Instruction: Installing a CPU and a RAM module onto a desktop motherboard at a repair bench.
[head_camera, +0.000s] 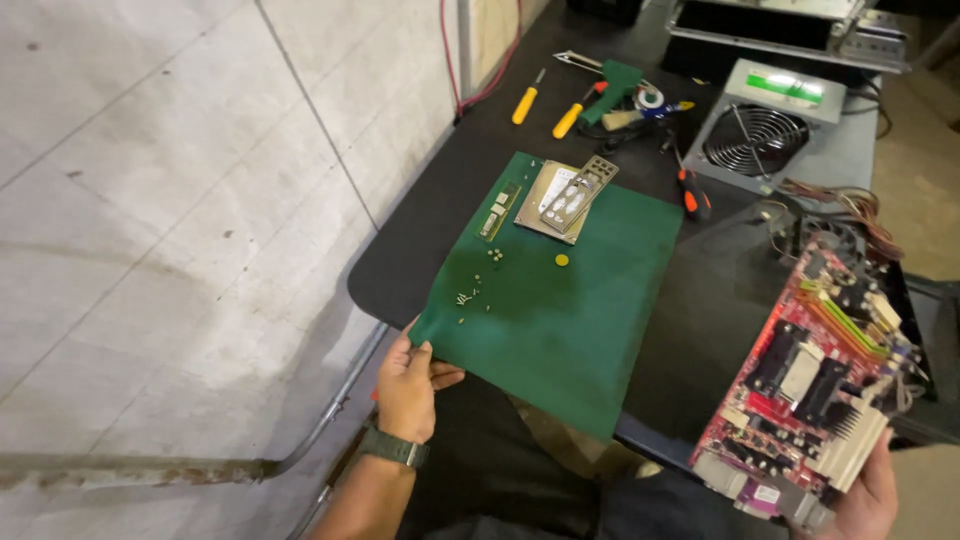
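My left hand (408, 385) pinches the near left corner of a green mat (580, 300) that lies on a black table (420, 230) and overhangs its front edge. On the mat rest a metal plate with a perforated metal shield (566, 198), a small memory stick (497, 212), several tiny screws (478, 290) and a yellow disc (562, 260). My right hand (868, 500) holds a red computer circuit board (815, 385) by its near edge, lifted at the right side of the table.
A grey power supply with a round fan grille (768, 128) and a bundle of wires (835, 205) sit at the back right. Yellow-handled screwdrivers (527, 100), an orange-handled one (690, 195), a green tool and a brush lie behind the mat. Tiled floor at left.
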